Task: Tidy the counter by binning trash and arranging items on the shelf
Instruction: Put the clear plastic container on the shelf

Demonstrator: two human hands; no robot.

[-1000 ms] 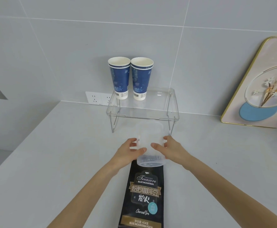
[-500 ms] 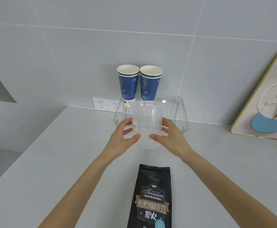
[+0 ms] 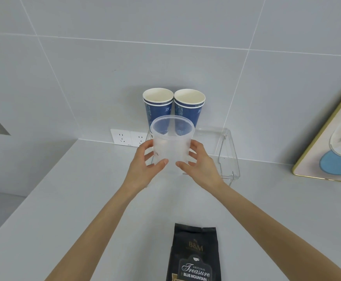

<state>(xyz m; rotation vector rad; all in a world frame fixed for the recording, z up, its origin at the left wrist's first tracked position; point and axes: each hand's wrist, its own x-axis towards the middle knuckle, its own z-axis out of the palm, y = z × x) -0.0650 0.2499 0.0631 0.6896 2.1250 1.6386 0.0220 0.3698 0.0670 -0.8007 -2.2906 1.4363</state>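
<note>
Both my hands hold one clear plastic tub (image 3: 170, 147) between them; my left hand (image 3: 145, 169) wraps its left wall with the thumb across the front, and my right hand (image 3: 201, 165) mirrors it on the right wall, fingers curled behind; neither hand is clenched, both press lightly on the sides. Held up in front of me, the tub hangs above the counter (image 3: 64, 199), at the front left of the clear shelf (image 3: 226, 151); whether its base touches the shelf top I cannot tell. It stands upright, open rim pointing up, its long axis vertical with perhaps a slight lean; it looks empty.

Just behind it, two blue paper cups (image 3: 173, 106) stand side by side on the shelf against the tiled wall. To set the tub down well, I judge I should keep it level, lower it onto the bare shelf top in front of or beside the cups without nudging them, and let go only once the base sits flat; thin walls may flex if squeezed. Nearer to me, a black coffee bag (image 3: 192, 254) lies flat on the counter, not yet shelved.
</note>
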